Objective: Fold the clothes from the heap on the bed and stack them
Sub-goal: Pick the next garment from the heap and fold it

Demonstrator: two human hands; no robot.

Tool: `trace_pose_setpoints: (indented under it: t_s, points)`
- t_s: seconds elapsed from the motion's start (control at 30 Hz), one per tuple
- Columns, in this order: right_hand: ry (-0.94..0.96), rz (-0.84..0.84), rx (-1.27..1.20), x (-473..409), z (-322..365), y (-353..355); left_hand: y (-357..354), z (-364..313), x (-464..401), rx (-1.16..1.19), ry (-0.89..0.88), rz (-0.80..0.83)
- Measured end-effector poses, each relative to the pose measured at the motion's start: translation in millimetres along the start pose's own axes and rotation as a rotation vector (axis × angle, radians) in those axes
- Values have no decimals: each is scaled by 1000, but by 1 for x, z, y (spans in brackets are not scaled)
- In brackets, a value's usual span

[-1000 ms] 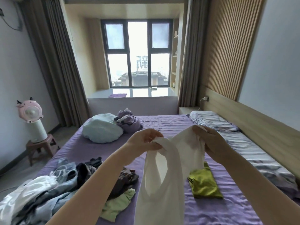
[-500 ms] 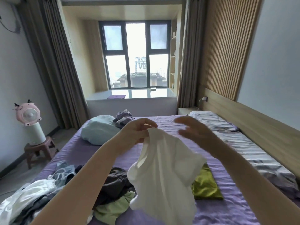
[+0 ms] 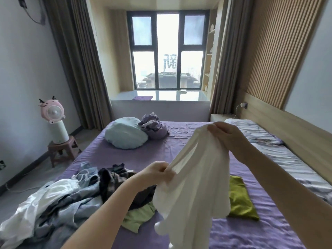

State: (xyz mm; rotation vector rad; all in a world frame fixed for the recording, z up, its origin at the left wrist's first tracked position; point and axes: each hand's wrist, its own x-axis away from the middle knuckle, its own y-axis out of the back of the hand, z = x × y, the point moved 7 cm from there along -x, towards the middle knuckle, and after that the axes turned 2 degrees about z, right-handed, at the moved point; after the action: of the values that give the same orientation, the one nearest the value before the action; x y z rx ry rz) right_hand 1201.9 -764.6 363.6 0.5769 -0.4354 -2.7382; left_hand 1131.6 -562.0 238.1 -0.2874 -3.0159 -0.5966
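White garment (image 3: 194, 178): a thin, pale top held up in the air over the bed, stretched on a slant between the two hands; its loose lower part hangs down toward the near edge of the view, with a wavy hem.
Left hand (image 3: 156, 172): lower and nearer; fingers curled and pinching a bunched edge of the white garment.
Right hand (image 3: 227, 134): higher and farther; fingers closed round the upper end of the white garment, gathering the cloth at the fingertips.
Heap of clothes (image 3: 68, 200): unfolded, on the near left part of the bed; white, grey-blue, dark and light green pieces tangled together, partly hidden behind the left forearm.
Folded green garment (image 3: 239, 200): olive-green, lying flat on the sheet to the right of the held garment, partly covered from view by it; apart from the heap.
Bed (image 3: 179, 141): wide, covered with a purple sheet, running from the near edge to the window wall.
Pale blue cushion (image 3: 125, 133): round, on the far left part of the bed.
Purple bundle (image 3: 154, 126): crumpled cloth touching the cushion on its right.
Patterned pillow (image 3: 251, 130): at the far right, along the wooden headboard (image 3: 287, 130); patterned bedding continues below it along the right edge.
Pink fan (image 3: 53, 112): on a white cylinder standing on a small brown stool (image 3: 62, 150), left of the bed on the floor.
Window (image 3: 168, 51): dark-framed, between grey-brown curtains, above a pale sill.
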Motion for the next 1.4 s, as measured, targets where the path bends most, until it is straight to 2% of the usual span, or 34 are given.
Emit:
trace_pose_setpoints:
  t_s: [0.17, 0.27, 0.33, 0.43, 0.53, 0.63, 0.73, 0.8, 0.97, 1.1, 1.2, 1.27, 1.4]
  points:
    - [-128, -148, -118, 16, -53, 37, 17, 43, 20, 56, 171, -113]
    - [-180, -182, -36, 32, -78, 37, 16, 39, 18, 56, 133, -192]
    - [-148, -100, -8, 40, -76, 25, 7, 21, 11, 114, 70, -204]
    - [-32, 167, 97, 49, -54, -10, -18, -12, 0, 268, 85, -66]
    - [61, 366, 250, 57, -41, -48, -40, -41, -6, 242, 88, 102]
    - [96, 308, 245, 51, -38, -44, -33, -57, -3, 39, 37, 164]
    - [34, 262, 187, 47, -42, -28, -16, -58, 4, 51, 3, 234]
    - [4, 290, 170, 47, -44, -28, -5, -61, 7, 12, -29, 185]
    - [10, 300, 79, 42, -44, -35, 9, -70, 11, -67, -125, -117]
    - [38, 391, 308, 41, -50, -38, 27, -72, 17, -289, -190, -360]
    - [-38, 497, 485, 42, -76, -22, 51, -67, 24, -416, -169, -491]
    - [-105, 450, 496, 40, -95, 1, 66, -60, 28, -408, -149, -499]
    - [-186, 214, 363, 39, -111, 48, 77, -51, 33, -267, -125, -470]
